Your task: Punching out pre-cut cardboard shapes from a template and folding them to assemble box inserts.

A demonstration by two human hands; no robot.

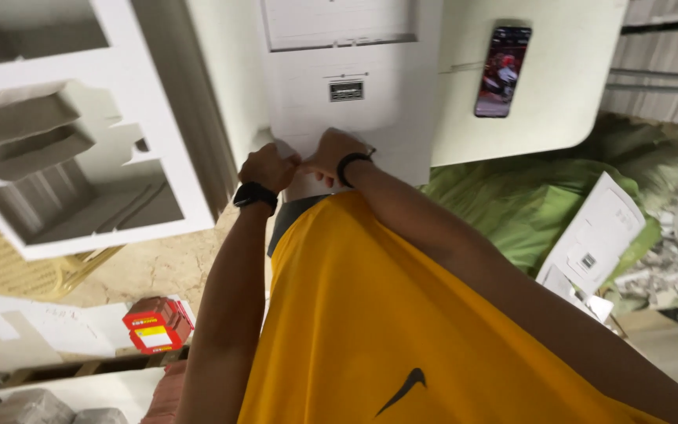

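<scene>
White flat cardboard sheet [351, 86], die-cut and creased, is laid on the pale worktop [566, 86] with its near edge drawn past the worktop's near edge, toward the person's body; it appears to be placed so in order that this edge can be worked from both sides. A small dark label patch is seen on it, facing up. Both hands are brought together at the sheet's near edge, close against the yellow shirt [402, 322]. The left hand [270, 167] is closed in a fist-like grip on the edge, and the right hand [331, 155] is pinched shut on the same edge just beside it, the two touching, as if a flap were being held firm on one side. A phone [502, 71] with a lit screen is laid farther back on the worktop, right of the sheet, well apart from the hands. Black bands are worn on both wrists.
</scene>
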